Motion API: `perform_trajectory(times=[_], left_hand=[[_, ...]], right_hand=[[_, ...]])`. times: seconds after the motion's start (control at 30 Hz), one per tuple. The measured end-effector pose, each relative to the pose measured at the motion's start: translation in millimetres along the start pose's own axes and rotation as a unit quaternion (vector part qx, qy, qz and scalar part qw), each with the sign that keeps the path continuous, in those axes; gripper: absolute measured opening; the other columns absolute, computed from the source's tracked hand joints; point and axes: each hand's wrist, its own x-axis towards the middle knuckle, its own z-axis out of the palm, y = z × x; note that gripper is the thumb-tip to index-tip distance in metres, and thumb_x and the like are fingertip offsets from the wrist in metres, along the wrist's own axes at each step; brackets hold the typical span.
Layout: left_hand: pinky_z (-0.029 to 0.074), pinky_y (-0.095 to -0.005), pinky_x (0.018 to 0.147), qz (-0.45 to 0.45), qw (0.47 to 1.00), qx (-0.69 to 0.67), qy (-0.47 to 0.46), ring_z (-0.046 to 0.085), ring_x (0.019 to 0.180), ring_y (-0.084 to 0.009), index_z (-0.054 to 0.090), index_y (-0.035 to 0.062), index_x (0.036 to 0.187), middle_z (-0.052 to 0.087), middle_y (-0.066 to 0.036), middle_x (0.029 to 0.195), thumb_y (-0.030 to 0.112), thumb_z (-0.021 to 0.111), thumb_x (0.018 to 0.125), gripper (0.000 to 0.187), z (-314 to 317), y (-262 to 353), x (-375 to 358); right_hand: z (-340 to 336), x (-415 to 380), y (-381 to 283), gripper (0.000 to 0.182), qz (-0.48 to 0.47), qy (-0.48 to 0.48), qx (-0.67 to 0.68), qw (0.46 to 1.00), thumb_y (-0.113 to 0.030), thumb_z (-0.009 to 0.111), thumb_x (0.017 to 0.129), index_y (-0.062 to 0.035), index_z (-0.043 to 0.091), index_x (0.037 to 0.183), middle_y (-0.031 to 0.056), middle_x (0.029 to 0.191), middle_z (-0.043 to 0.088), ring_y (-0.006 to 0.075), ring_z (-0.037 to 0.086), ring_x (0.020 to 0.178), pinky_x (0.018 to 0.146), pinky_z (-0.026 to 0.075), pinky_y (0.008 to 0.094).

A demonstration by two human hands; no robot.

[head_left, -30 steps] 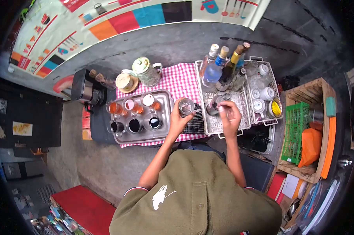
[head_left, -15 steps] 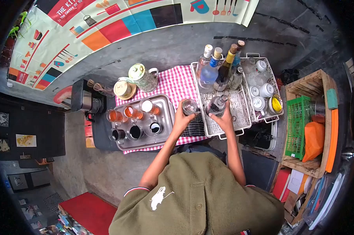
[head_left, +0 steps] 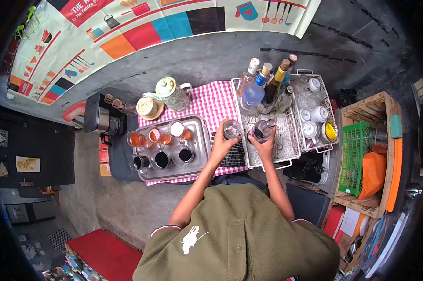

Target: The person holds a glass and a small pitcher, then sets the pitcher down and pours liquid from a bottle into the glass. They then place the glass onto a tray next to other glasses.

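My left hand [head_left: 221, 144] is closed around a clear drinking glass [head_left: 231, 129], held over the right part of the checked cloth. Close beside it, my right hand [head_left: 265, 147] grips a small dark glass bottle [head_left: 262, 130] by its body, above the left edge of a white wire rack [head_left: 286, 133]. The bottle leans with its neck toward the upper right. A gap separates glass and bottle. Below the glass lies a folded black cloth [head_left: 233, 152]. Left of my hands, a metal tray [head_left: 200, 140] bears cups of orange-red drink [head_left: 137, 139] and cups of dark liquid [head_left: 163, 159].
Several tall bottles [head_left: 252, 96] stand at the rack's back. A second rack [head_left: 324, 140] holds white cups and glasses. Behind the tray are a patterned teapot [head_left: 173, 96] and a lidded pot [head_left: 147, 107]. A wooden crate [head_left: 389, 154] with a green basket [head_left: 354, 159] is at right.
The view has shifted slightly, moving the scene a little to the right. Both hands keep their holds; the bottle sits slightly lower in view.
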Motion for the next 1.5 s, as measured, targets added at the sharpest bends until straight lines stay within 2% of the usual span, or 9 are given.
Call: perform_trajectory(times=[0.3, 0.43, 0.63, 0.77, 0.87, 1.0, 1.13, 1.33, 1.5], left_hand=[[0.048, -0.0306, 0.097, 0.007, 1.000, -0.012, -0.003, 0.058, 0.112, -0.0156, 0.048, 0.0027, 0.134, 0.058, -0.006, 0.119, -0.001, 0.079, 0.073, 0.068, 1, -6, -3], [0.047, -0.0307, 0.097, -0.003, 1.000, -0.025, 0.004, 0.058, 0.112, -0.0161, 0.048, 0.0022, 0.134, 0.059, -0.007, 0.119, 0.004, 0.082, 0.076, 0.067, 2, 0, -5], [0.047, -0.0310, 0.097, -0.023, 0.999, -0.038, 0.021, 0.058, 0.110, -0.0160, 0.048, 0.0003, 0.133, 0.059, -0.009, 0.120, 0.008, 0.084, 0.078, 0.066, 2, 10, -9], [0.048, -0.0308, 0.097, -0.029, 0.998, -0.044, 0.027, 0.059, 0.111, -0.0165, 0.048, 0.0019, 0.135, 0.059, -0.008, 0.121, 0.005, 0.083, 0.077, 0.067, -5, 15, -13], [0.048, -0.0305, 0.097, -0.034, 0.998, -0.050, 0.034, 0.059, 0.112, -0.0166, 0.049, 0.0032, 0.136, 0.059, -0.008, 0.122, 0.004, 0.083, 0.076, 0.069, -9, 24, -15], [0.049, -0.0307, 0.097, -0.037, 0.997, -0.070, 0.024, 0.059, 0.111, -0.0162, 0.049, 0.0033, 0.137, 0.059, -0.008, 0.124, 0.003, 0.082, 0.076, 0.070, -14, 40, -20], [0.049, -0.0309, 0.095, -0.049, 0.997, -0.058, 0.024, 0.059, 0.109, -0.0146, 0.048, 0.0040, 0.139, 0.058, -0.007, 0.124, 0.000, 0.082, 0.074, 0.074, -19, 52, -26], [0.050, -0.0305, 0.094, -0.044, 0.994, -0.092, 0.040, 0.059, 0.110, -0.0149, 0.047, 0.0037, 0.139, 0.058, -0.006, 0.123, -0.002, 0.082, 0.074, 0.073, -21, 56, -37], [0.052, -0.0297, 0.091, -0.057, 0.992, -0.111, 0.036, 0.061, 0.105, -0.0144, 0.047, 0.0042, 0.139, 0.060, -0.006, 0.118, -0.002, 0.081, 0.075, 0.072, -25, 60, -43]], right_hand=[[-2, 11, 6, 0.078, 0.006, -0.009, -0.005, 1.000, -0.024, 0.092, 0.065, -0.0031, 0.047, 0.126, 0.0151, 0.109, 0.065, 0.0296, 0.066, 0.100, 0.087, 0.051, 0.0407], [-5, 8, 5, 0.075, 0.007, -0.029, -0.004, 1.000, -0.023, 0.091, 0.066, -0.0020, 0.048, 0.123, 0.0154, 0.108, 0.065, 0.0296, 0.067, 0.097, 0.085, 0.052, 0.0413], [-9, 13, -6, 0.075, 0.003, -0.022, 0.070, 0.997, -0.016, 0.090, 0.067, -0.0020, 0.049, 0.128, 0.0140, 0.115, 0.063, 0.0258, 0.064, 0.106, 0.091, 0.051, 0.0381], [-24, 22, -27, 0.080, 0.002, -0.052, 0.115, 0.992, -0.014, 0.090, 0.066, 0.0029, 0.047, 0.131, 0.0160, 0.122, 0.058, 0.0260, 0.060, 0.113, 0.097, 0.050, 0.0379], [-37, 32, -46, 0.088, -0.008, -0.111, 0.141, 0.984, -0.012, 0.090, 0.065, 0.0035, 0.042, 0.137, 0.0172, 0.123, 0.057, 0.0272, 0.059, 0.115, 0.096, 0.052, 0.0390], [-43, 31, -77, 0.102, 0.060, -0.163, 0.209, 0.962, -0.017, 0.090, 0.064, 0.0054, 0.031, 0.144, 0.0174, 0.120, 0.058, 0.0280, 0.060, 0.113, 0.092, 0.056, 0.0382], [-44, 26, -89, 0.085, 0.014, -0.214, 0.181, 0.960, -0.022, 0.089, 0.060, 0.0005, 0.047, 0.131, 0.0145, 0.116, 0.059, 0.0249, 0.063, 0.107, 0.092, 0.052, 0.0379], [-44, 15, -108, 0.085, 0.055, -0.291, 0.181, 0.938, -0.023, 0.091, 0.061, 0.0004, 0.047, 0.129, 0.0130, 0.112, 0.061, 0.0239, 0.063, 0.104, 0.090, 0.052, 0.0361], [-55, 21, -122, 0.075, 0.066, -0.410, 0.066, 0.907, -0.024, 0.093, 0.060, 0.0016, 0.054, 0.119, 0.0114, 0.102, 0.066, 0.0183, 0.065, 0.096, 0.089, 0.052, 0.0333]])
